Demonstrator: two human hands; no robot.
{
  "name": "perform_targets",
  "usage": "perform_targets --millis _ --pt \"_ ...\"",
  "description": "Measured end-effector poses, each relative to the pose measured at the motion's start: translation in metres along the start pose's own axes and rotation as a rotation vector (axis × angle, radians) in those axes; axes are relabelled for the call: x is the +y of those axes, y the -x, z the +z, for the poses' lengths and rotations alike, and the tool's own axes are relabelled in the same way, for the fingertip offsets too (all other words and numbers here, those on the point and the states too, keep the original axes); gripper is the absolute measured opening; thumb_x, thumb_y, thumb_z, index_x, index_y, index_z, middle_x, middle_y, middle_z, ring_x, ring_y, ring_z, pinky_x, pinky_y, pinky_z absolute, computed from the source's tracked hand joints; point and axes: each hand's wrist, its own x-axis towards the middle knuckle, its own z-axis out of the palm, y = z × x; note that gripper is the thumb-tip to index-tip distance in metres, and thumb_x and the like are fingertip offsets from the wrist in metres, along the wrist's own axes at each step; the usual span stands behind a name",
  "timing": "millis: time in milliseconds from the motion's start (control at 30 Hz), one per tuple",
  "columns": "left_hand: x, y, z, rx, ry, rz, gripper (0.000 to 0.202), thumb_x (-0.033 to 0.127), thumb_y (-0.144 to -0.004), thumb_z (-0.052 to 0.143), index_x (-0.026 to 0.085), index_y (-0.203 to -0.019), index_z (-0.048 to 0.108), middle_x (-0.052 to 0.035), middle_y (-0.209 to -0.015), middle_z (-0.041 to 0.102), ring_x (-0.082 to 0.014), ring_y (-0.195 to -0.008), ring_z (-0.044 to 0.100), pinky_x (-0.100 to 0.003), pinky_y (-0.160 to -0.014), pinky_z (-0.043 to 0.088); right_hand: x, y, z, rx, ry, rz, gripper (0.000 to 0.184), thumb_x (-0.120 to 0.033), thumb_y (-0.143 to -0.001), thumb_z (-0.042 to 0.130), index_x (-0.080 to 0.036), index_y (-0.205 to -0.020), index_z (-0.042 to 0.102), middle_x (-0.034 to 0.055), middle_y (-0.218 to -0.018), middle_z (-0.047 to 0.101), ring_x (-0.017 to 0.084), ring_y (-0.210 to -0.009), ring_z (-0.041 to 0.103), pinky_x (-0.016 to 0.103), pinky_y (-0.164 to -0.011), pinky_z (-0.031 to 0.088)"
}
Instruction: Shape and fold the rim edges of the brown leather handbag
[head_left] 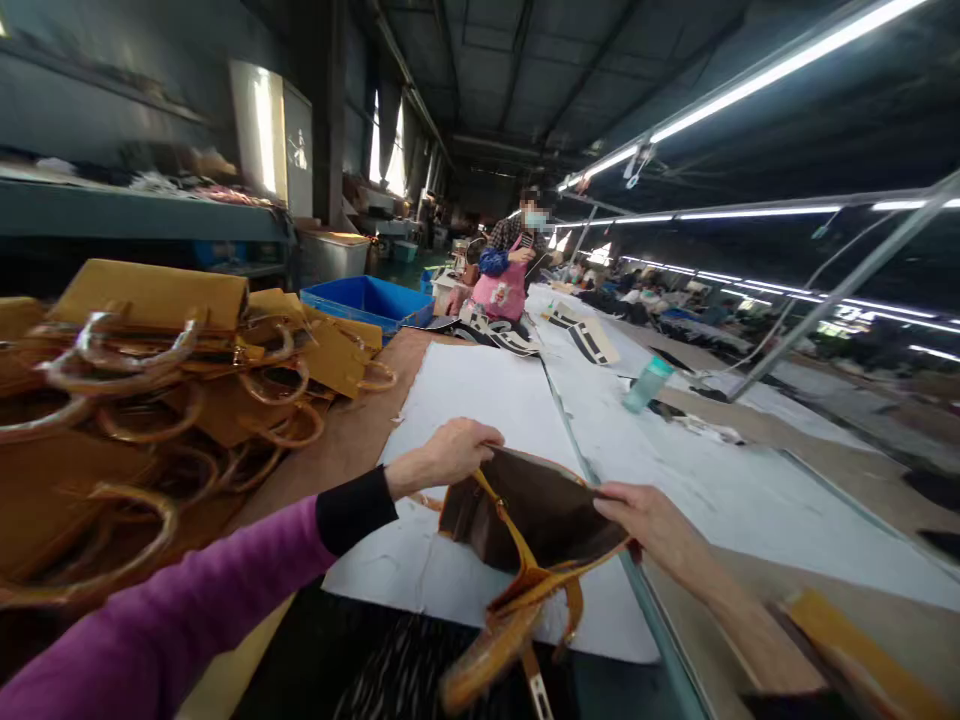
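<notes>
A tan handbag (540, 510) lies tilted over the white sheet, its mouth spread and its dark lining showing. My left hand (454, 455) pinches the bag's rim at the upper left, fingers closed on it. At the right edge of the mouth, my right hand (649, 520) grips the rim between thumb and fingers. A wrapped round handle (491, 655) and straps hang from the near side toward me. The bag's underside is hidden.
Many tan handbags with wrapped handles are heaped on the left (150, 290). Behind them stands a blue bin (367, 300). A teal bottle (649, 383) lies on the white-covered table (480, 380) at right. Across it, a person in a pink apron (501, 290) stands near cut pieces.
</notes>
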Motion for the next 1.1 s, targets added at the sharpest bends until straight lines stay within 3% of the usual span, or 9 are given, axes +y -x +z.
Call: perform_targets --millis 133,233,433,533,733,933,1100 --pt "0.009 -0.013 0.011 0.003 -0.135 0.109 0.010 0.023 -0.082 0.055 0.019 -0.086 0.064 -0.0054 -0.082 0.069 -0.0240 -0.085 0.063 -0.032 -0.076 0.046 0.000 0.001 0.001 0.027 -0.012 0.021 0.032 -0.042 -0.075 0.042 -0.015 -0.077 0.061 -0.0032 -0.054 0.047 0.011 -0.042 0.047 0.024 -0.039 0.039" --pt "0.014 -0.020 0.018 0.017 -0.170 0.110 0.013 0.027 -0.084 0.053 0.018 -0.088 0.063 -0.0064 -0.078 0.068 -0.0242 -0.079 0.064 -0.030 -0.068 0.047 0.002 0.000 0.003 0.035 -0.029 0.023 0.031 -0.041 -0.075 0.042 -0.016 -0.078 0.061 -0.0031 -0.055 0.048 0.012 -0.043 0.047 0.023 -0.038 0.038" --pt "0.025 -0.035 0.027 0.029 -0.115 0.215 0.012 0.023 -0.084 0.053 0.019 -0.090 0.062 -0.0049 -0.083 0.069 -0.0234 -0.082 0.065 -0.027 -0.066 0.046 0.003 -0.003 0.005 0.044 -0.055 0.018 0.029 -0.040 -0.076 0.043 -0.017 -0.075 0.060 -0.0037 -0.051 0.048 0.011 -0.041 0.046 0.023 -0.037 0.036" --pt "0.031 -0.043 0.029 0.018 -0.096 0.190 0.014 0.026 -0.085 0.052 0.020 -0.089 0.065 -0.0044 -0.080 0.069 -0.0230 -0.081 0.065 -0.027 -0.065 0.046 0.001 -0.002 0.005 0.055 -0.050 0.021 0.027 -0.038 -0.076 0.043 -0.017 -0.074 0.060 -0.0042 -0.049 0.048 0.010 -0.038 0.045 0.022 -0.037 0.034" --pt "0.040 -0.053 0.026 -0.026 -0.090 0.088 0.016 0.031 -0.083 0.056 0.022 -0.091 0.068 -0.0038 -0.079 0.069 -0.0201 -0.081 0.064 -0.025 -0.068 0.046 -0.002 -0.002 0.008 0.099 -0.015 0.041 0.023 -0.033 -0.077 0.041 -0.019 -0.068 0.056 -0.0059 -0.043 0.042 0.010 -0.034 0.043 0.021 -0.036 0.030" --pt "0.051 -0.068 0.017 -0.073 -0.153 0.181 0.016 0.028 -0.082 0.056 0.022 -0.090 0.068 -0.0050 -0.084 0.069 -0.0205 -0.085 0.064 -0.026 -0.070 0.047 -0.010 -0.008 0.006 0.147 0.083 0.038 0.022 -0.031 -0.078 0.042 -0.020 -0.064 0.054 -0.0064 -0.043 0.041 0.010 -0.034 0.045 0.022 -0.039 0.032" --pt "0.046 -0.068 0.009 -0.084 -0.197 0.156 0.017 0.025 -0.082 0.053 0.019 -0.088 0.069 -0.0083 -0.086 0.070 -0.0234 -0.085 0.064 -0.029 -0.070 0.048 -0.016 -0.027 -0.001 0.109 0.183 -0.024 0.022 -0.033 -0.080 0.041 -0.022 -0.074 0.060 -0.0051 -0.053 0.050 0.011 -0.043 0.051 0.023 -0.043 0.035"
